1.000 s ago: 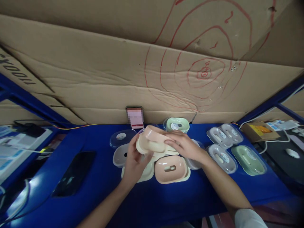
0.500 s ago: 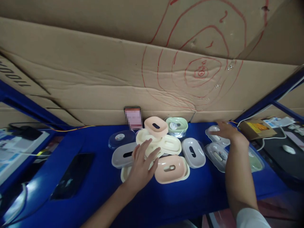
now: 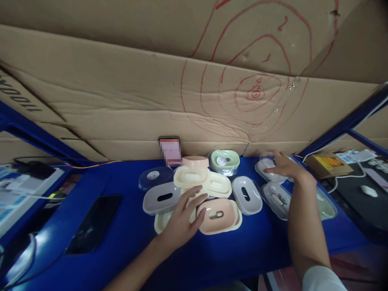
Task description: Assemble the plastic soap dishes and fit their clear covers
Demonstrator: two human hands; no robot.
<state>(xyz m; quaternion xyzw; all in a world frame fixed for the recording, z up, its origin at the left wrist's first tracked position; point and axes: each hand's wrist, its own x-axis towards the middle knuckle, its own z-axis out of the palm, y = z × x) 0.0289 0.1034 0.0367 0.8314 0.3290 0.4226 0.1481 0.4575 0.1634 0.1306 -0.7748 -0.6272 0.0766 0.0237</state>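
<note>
So a second back both hands were up holding a peach dish and a cream dish; now those two are down in the pile just beyond the left hand, and the peach one has tipped on its side since half a second ago. Left hand is empty, fingers spread apart, hanging over the near edge of the pile. Right hand is off at a gray dish with a clear plastic cover, thumb and fingers apart around it, can't tell if they're gripping. Its wrist and forearm hide bits of the covered gray dish and green dish nearer the body. Another peach dish sits just right of the left hand, a loose gray dish between both hands, and a black phone lies well left of the left hand
</note>
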